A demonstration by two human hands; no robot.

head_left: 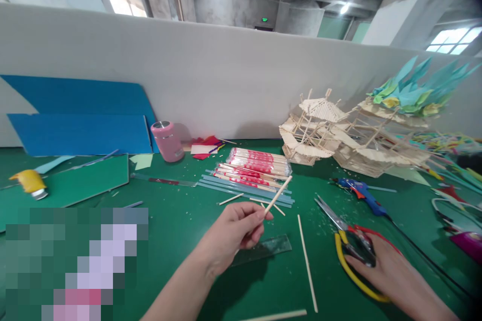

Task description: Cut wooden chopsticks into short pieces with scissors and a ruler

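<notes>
A short wooden stick (279,191), like a piece of chopstick, is pinched in my left hand (239,228) and slants up to the right. My right hand (391,263) grips the scissors (333,215) by their red and yellow handles. The blades lie low over the table, pointing up and left, and look slightly parted. Between my hands a longer wooden stick (308,263) lies on the green table (271,288). Under my left hand is a clear plastic strip (276,246). Wrapped chopsticks (256,160) and translucent glue sticks (241,193) lie beyond it.
A blue glue gun (361,195) lies at right, its black cord running beside my right arm. Behind it stand wooden stick pavilion models (324,133). A pink flask (167,143), blue boards (79,133) and a yellow-handled tool (30,183) are at left.
</notes>
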